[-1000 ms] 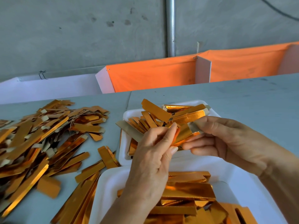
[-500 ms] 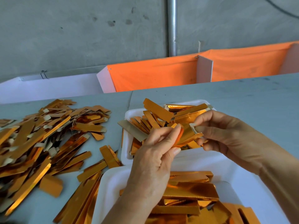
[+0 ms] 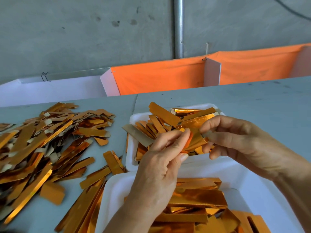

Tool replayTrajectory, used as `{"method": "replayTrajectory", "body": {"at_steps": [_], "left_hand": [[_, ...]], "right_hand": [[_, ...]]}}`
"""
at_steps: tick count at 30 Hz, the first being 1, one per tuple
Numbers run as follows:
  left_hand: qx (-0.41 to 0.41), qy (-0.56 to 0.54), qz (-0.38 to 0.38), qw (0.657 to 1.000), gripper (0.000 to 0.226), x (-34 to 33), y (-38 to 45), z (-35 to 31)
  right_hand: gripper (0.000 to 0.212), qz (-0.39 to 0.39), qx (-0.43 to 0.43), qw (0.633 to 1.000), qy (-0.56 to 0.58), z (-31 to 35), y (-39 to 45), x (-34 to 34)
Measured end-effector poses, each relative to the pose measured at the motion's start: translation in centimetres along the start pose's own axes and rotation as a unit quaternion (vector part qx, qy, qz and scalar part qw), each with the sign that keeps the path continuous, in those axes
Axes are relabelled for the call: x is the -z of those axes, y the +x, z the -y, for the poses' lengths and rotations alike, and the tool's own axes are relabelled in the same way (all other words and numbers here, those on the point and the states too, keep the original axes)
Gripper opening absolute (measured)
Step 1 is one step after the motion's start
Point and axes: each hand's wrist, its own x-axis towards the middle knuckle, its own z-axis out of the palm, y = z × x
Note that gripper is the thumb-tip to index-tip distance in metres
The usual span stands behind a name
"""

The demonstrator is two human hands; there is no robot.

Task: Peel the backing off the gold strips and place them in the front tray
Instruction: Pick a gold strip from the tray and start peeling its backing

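1. Nearest, at the table's (image 3: pixel 252 105) front edge: a white tray (image 3: pixel 244 185) holding broad gold pieces (image 3: pixel 198 199), partly hidden by the left forearm.
2. Just left of that tray, on the table: long gold strips (image 3: pixel 80 209) lying loose, some running under the tray's left rim.
3. Above the near tray's far rim: left hand (image 3: pixel 161 165), back to the camera, thumb and forefinger pinching the left end of a gold strip (image 3: pixel 196 140).
4. Opposite it: right hand (image 3: pixel 239 142), fingers curled, thumb and forefinger pinching the strip's right end at a pale tab, probably the backing, though too small to tell.
5. Held strip: in the air between both hands, over the gap where the two trays meet.
6. Behind the hands: a second white tray (image 3: pixel 133 118) heaped with narrower gold strips, one grey-backed piece (image 3: pixel 136 134) overhanging its left rim.
7. Far left half of the table: a wide pile of gold strips (image 3: pixel 42 135) with pale tabs showing.
8. Beyond the table's back edge: white bins lined with orange cloth (image 3: pixel 159 76), then a grey wall with a metal pipe (image 3: pixel 178 27).
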Motion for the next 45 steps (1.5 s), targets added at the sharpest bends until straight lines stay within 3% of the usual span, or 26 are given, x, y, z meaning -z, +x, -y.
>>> {"method": "replayTrajectory", "body": {"at_steps": [5,9,13,18,21,26,32,36,41,45], "left_hand": [[-0.017,0.054,0.019,0.998,0.049,-0.14,-0.12,-0.08],[-0.023,0.108,0.039,0.993,0.054,-0.33,-0.3,-0.11],[-0.026,0.117,0.038,0.992,0.055,-0.23,-0.27,-0.1],[-0.027,0.121,0.023,0.992,0.056,0.05,-0.3,0.05],[-0.032,0.121,0.023,0.992,0.055,-0.02,-0.31,0.14],[-0.035,0.115,0.017,0.993,0.054,-0.1,-0.3,0.33],[-0.032,0.119,0.014,0.992,0.054,-0.22,-0.38,0.28],[-0.013,0.108,0.017,0.994,0.052,-0.21,-0.41,0.32],[0.024,0.063,0.016,0.998,0.036,-0.03,-0.53,-0.03],[0.003,0.083,0.015,0.996,0.027,-0.05,-0.5,-0.01]], "right_hand": [[0.007,-0.018,-0.01,0.999,-0.05,0.04,0.04,-0.33],[0.017,-0.031,-0.014,0.994,-0.102,-0.42,0.19,-0.42],[0.009,-0.006,-0.044,0.999,0.0,-0.25,0.06,-0.12],[0.016,-0.002,-0.073,0.991,0.11,-0.45,0.12,0.2],[0.011,-0.008,-0.086,0.99,0.109,-0.61,0.22,0.11],[0.026,0.015,-0.099,0.989,0.109,-0.68,0.32,0.33],[0.007,-0.001,-0.108,0.991,0.084,-0.62,0.46,-0.06],[0.006,-0.013,-0.104,0.992,0.066,-0.59,0.39,-0.06],[0.004,-0.012,-0.095,0.993,0.074,-0.57,0.31,0.06],[0.004,-0.016,-0.097,0.993,0.063,-0.59,0.18,0.08]]}}
